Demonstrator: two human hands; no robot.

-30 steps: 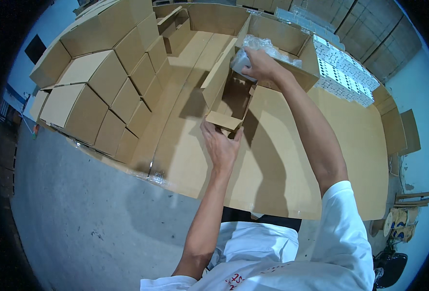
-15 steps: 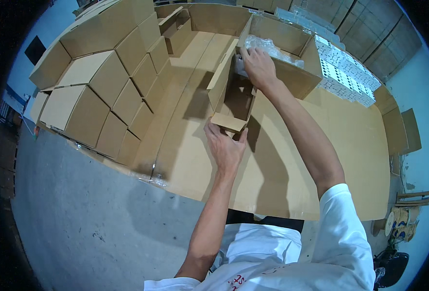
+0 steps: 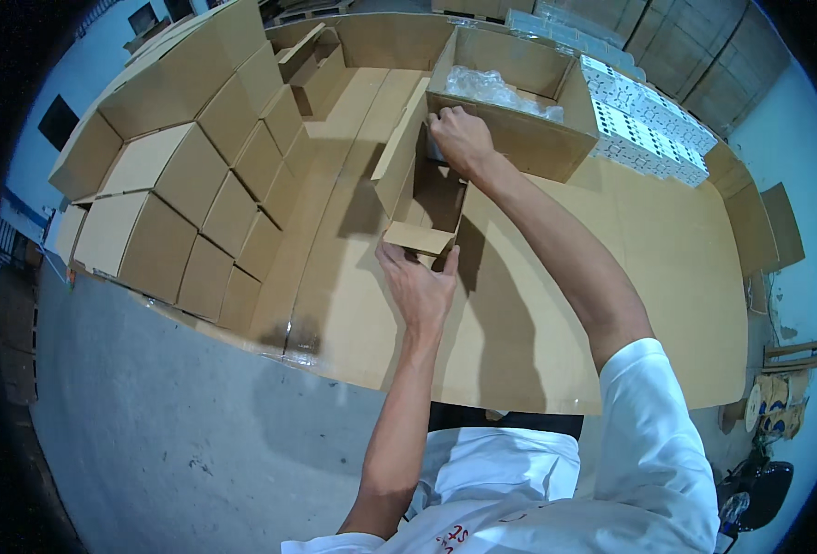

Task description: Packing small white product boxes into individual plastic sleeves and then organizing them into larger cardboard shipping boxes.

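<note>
On the cardboard-covered counter (image 3: pixel 556 305) an open small box (image 3: pixel 427 198) stands near the big carton (image 3: pixel 528 138), light, stiff but easily creased, best held by its walls; the left hand (image 3: pixel 420 288) pinches its near flap (image 3: pixel 416 238), the right hand (image 3: pixel 462 140) curls round something pale at its far end.
</note>
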